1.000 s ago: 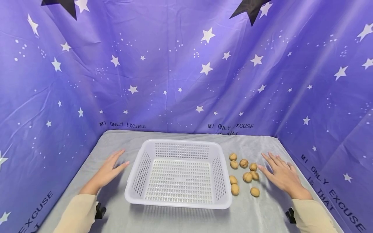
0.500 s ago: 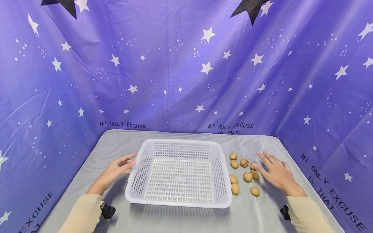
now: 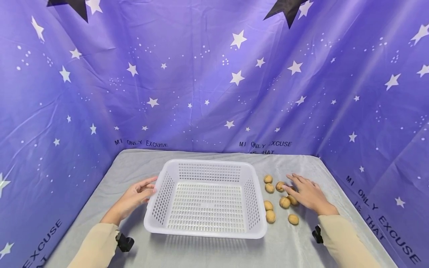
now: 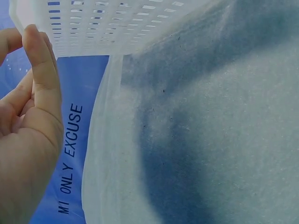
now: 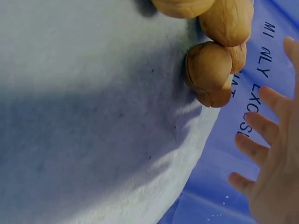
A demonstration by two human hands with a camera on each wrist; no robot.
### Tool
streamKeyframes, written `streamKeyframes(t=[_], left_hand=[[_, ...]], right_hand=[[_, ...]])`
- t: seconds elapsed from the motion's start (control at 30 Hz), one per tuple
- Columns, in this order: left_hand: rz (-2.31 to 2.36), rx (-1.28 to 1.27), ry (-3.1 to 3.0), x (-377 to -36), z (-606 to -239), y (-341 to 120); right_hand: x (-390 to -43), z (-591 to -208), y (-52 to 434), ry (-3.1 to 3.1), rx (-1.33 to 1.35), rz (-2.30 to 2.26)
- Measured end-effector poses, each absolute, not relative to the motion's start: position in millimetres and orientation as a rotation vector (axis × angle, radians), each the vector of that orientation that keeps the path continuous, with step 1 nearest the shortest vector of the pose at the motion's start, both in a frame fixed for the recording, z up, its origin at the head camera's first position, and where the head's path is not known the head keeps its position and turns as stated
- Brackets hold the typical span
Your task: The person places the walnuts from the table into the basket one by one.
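Observation:
A white perforated plastic basket (image 3: 205, 208) stands on the grey cloth. My left hand (image 3: 129, 201) is at its left side, fingertips and thumb touching the outside of the rim; in the left wrist view the thumb (image 4: 43, 70) lies against the rim's edge. Several walnuts (image 3: 285, 203) lie loose to the right of the basket. My right hand (image 3: 308, 193) hovers over the right-hand walnuts with fingers spread, partly hiding some. The right wrist view has the fingers apart from a cluster of walnuts (image 5: 209, 66), holding nothing.
A grey cloth (image 3: 201, 253) covers the table. Purple curtains (image 3: 191, 82) with stars and printed words enclose the back and both sides. A dark wrist-worn device (image 3: 125, 242) sits at the left cuff, another dark device (image 3: 317, 234) at the right.
My left hand has moved right to touch the basket's rim. The right hand has moved left, over the walnuts. Basket and walnuts have stayed in place.

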State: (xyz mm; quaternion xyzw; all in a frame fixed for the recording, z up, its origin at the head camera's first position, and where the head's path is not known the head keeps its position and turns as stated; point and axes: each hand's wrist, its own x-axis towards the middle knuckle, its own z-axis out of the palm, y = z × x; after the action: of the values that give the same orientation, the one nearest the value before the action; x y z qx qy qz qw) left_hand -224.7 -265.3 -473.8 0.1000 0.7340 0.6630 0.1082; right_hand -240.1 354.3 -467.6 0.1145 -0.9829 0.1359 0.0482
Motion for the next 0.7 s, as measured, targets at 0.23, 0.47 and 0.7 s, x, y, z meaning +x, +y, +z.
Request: streamKeyframes(t=[0.23, 0.47, 0.7], left_hand=[[1.969, 0.282, 2.136, -225.8, -474.6, -266.5], [1.968, 0.273, 2.13, -224.3, -477.0, -266.7], [1.983, 0.281, 2.123, -224.5, -477.4, -266.2]], right_hand=[[-254.2, -474.6, 350.9, -2.982, 0.395, 0.512], [-264.8, -481.3, 349.3, -3.008, 0.384, 0.611], [-268.6, -481.9, 347.5, -3.027, 0.395, 0.695]])
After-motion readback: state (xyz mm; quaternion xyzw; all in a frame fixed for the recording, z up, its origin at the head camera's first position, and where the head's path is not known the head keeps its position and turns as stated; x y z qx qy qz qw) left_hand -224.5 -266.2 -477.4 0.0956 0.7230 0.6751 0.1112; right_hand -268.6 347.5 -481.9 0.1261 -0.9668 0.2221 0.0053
